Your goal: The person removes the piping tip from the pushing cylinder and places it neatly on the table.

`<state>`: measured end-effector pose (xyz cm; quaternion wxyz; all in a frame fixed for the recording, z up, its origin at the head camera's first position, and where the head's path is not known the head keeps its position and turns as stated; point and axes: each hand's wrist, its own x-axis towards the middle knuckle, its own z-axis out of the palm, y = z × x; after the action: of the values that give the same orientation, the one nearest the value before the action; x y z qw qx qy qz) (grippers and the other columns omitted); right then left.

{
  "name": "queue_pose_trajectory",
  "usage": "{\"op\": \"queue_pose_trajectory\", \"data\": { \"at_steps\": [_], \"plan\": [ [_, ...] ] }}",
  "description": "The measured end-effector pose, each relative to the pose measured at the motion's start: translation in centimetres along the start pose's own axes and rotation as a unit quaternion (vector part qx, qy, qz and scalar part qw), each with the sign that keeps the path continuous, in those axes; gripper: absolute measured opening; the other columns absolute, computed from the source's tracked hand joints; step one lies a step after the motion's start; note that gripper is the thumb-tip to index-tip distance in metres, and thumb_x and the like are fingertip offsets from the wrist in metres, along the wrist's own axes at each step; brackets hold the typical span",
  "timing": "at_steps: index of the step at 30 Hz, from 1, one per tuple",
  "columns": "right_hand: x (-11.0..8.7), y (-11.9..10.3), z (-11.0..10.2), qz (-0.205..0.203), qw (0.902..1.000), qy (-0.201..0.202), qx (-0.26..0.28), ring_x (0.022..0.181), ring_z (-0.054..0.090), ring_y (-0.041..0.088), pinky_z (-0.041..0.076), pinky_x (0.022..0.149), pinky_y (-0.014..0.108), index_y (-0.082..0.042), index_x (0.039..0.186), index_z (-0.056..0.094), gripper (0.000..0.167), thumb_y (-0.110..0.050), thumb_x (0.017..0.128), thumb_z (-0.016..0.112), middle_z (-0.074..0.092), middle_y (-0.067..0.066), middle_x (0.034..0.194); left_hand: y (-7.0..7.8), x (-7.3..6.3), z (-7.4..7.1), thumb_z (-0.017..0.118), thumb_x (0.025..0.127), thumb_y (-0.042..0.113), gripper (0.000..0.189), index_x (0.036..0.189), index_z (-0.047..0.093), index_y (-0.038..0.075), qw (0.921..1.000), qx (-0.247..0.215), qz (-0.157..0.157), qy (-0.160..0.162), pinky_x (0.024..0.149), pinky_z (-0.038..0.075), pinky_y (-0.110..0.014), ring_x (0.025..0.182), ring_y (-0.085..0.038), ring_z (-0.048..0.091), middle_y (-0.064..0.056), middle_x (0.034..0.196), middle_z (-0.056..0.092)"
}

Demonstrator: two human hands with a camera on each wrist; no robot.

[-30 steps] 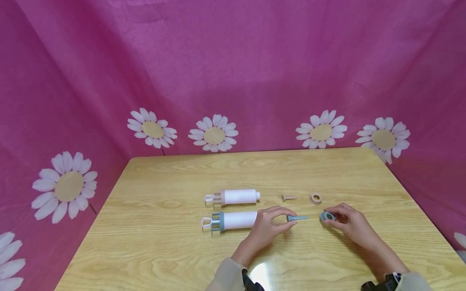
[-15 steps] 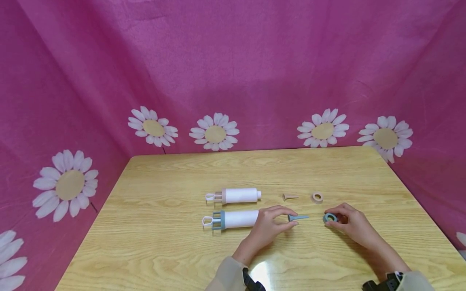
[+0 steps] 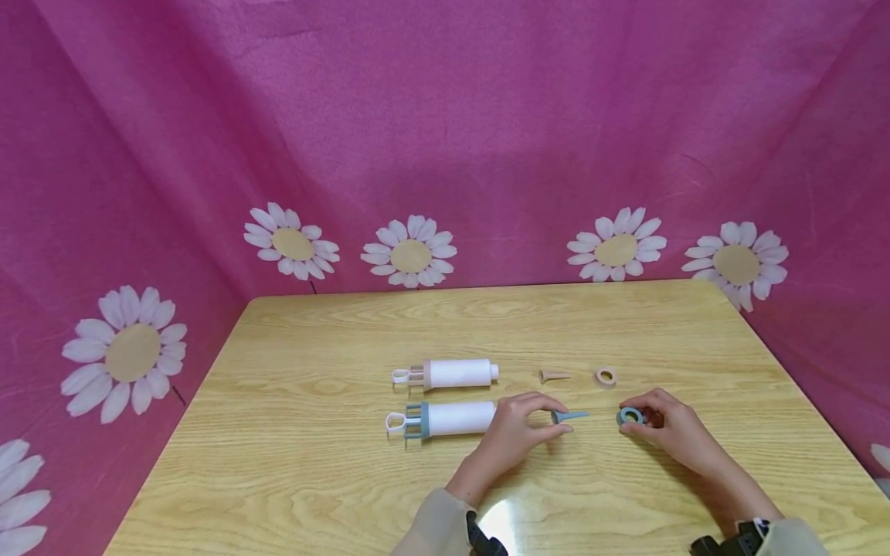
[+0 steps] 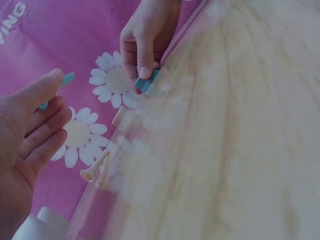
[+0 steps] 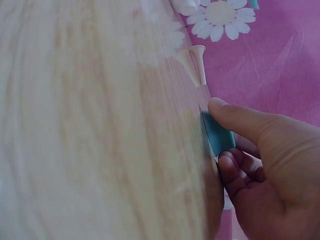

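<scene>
In the head view my left hand [image 3: 513, 432] pinches a small blue-grey cone-shaped nozzle [image 3: 573, 415] between thumb and fingertips, its narrow tip pointing right. The left wrist view shows part of that nozzle [image 4: 68, 78] past the thumb. My right hand [image 3: 670, 428] holds a blue-grey ring [image 3: 620, 418] by its side, thumb and fingers on its rim. The ring [image 5: 219, 134] appears to rest on the table in the right wrist view. Beside my left hand lies a white syringe-like tube [image 3: 459, 418] with a blue-grey flange and a white looped handle; the hand hides its right end.
Behind lies a similar white tube [image 3: 460, 373] with a pinkish-beige flange. To its right are a beige nozzle [image 3: 554, 377] and a beige ring [image 3: 599, 378]. A pink flowered cloth [image 3: 487, 154] hangs around the wooden table [image 3: 313, 479].
The blue-grey ring, tilted in my right hand one second ago, now lies flatter and slightly further right. My left hand and the nozzle stay nearly in place.
</scene>
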<state>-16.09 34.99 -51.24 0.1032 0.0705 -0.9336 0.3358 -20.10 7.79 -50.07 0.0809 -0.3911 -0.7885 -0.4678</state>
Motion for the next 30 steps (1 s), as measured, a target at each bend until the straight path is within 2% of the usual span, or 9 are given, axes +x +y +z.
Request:
{"op": "queue_pose_trajectory", "data": {
  "at_steps": [5, 11, 20, 30],
  "plan": [
    [0.1, 0.0, 0.0, 0.001, 1.0000, -0.004, 0.004, 0.070, 0.044, -0.005, 0.041, 0.058, 0.016, -0.005, 0.101, 0.071, 0.025, -0.011, 0.079, 0.080, 0.053, -0.001, 0.084, 0.4, 0.5, 0.3, 0.075, 0.085, 0.028, 0.020, 0.100, 0.073, 0.015, 0.9976, 0.059, -0.028, -0.024, 0.086, 0.051, -0.009, 0.090, 0.000, 0.068, 0.005, 0.098, 0.075],
    [0.0, 0.1, 0.0, -0.004, 0.9999, -0.003, 0.011, 0.070, 0.044, -0.005, 0.041, 0.058, 0.016, -0.004, 0.101, 0.071, 0.024, -0.009, 0.079, 0.080, 0.054, -0.001, 0.084, 0.4, 1.2, 0.9, 0.078, 0.083, 0.027, 0.017, 0.095, 0.072, 0.016, 0.9913, 0.095, -0.075, -0.051, 0.084, 0.049, -0.013, 0.084, 0.000, 0.065, 0.007, 0.091, 0.073],
    [-0.2, 0.2, 0.2, -0.022, 0.9996, 0.006, 0.014, 0.070, 0.045, -0.006, 0.042, 0.058, 0.015, -0.005, 0.100, 0.071, 0.025, -0.008, 0.077, 0.081, 0.054, -0.002, 0.083, 0.5, 1.8, 1.2, 0.081, 0.080, 0.028, 0.017, 0.088, 0.071, 0.017, 0.9777, 0.174, -0.098, -0.065, 0.063, 0.040, -0.007, 0.070, 0.002, 0.053, 0.009, 0.081, 0.067],
    [-0.1, 0.0, 0.0, -0.001, 1.0000, -0.005, 0.003, 0.071, 0.045, -0.006, 0.042, 0.059, 0.015, -0.005, 0.101, 0.071, 0.026, -0.012, 0.079, 0.080, 0.055, -0.001, 0.085, 0.8, 1.9, 1.4, 0.082, 0.079, 0.027, 0.017, 0.080, 0.068, 0.017, 0.9645, 0.223, -0.118, -0.077, 0.055, 0.035, -0.009, 0.063, 0.002, 0.045, 0.009, 0.074, 0.062]
  ]
}}
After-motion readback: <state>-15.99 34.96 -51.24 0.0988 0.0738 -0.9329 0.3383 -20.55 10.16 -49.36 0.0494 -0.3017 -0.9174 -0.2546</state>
